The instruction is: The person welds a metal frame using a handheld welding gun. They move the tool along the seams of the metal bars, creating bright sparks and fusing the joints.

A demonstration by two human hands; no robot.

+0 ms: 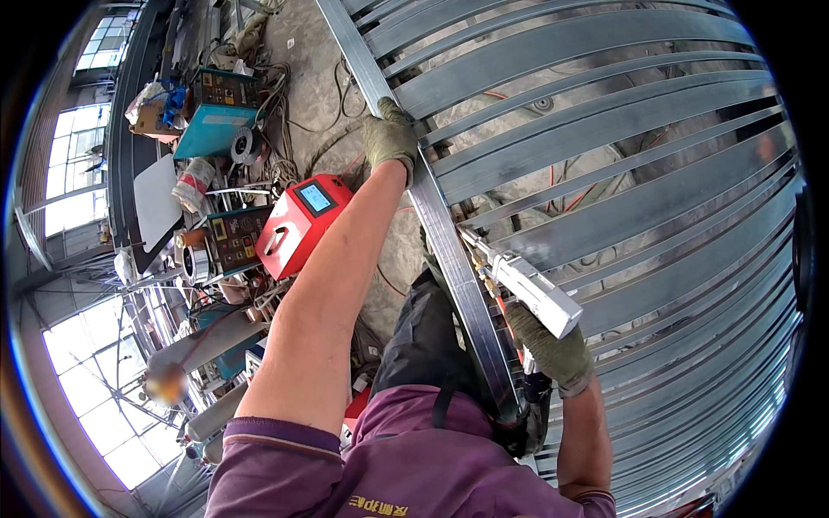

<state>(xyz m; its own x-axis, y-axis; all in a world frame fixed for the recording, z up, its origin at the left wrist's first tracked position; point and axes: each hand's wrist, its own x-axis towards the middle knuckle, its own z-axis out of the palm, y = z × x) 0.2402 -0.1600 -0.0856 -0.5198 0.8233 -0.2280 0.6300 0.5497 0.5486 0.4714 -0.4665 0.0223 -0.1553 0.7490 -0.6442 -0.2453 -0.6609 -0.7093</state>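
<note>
My left hand (390, 140), in a green-grey work glove, is closed over the long metal rail (449, 237) that edges a slatted metal panel. Gripped in my gloved right hand (553, 352) is a white, boxy welding gun (531, 289). Its narrow metal nozzle points up and left, close to the rail beside a slat end. An orange hose and a cable run along the gun. Many grey metal slats (570, 129) stretch away to the right from the rail. My right fingers are partly hidden behind the gun.
Left of my forearm stands a red machine (298, 226) with a lit screen. Teal-and-black machines (216, 129) with wire spools, tangled cables and gas cylinders (203, 345) crowd the left side. Hoses cross the concrete floor (302, 52) and pass beneath the slats.
</note>
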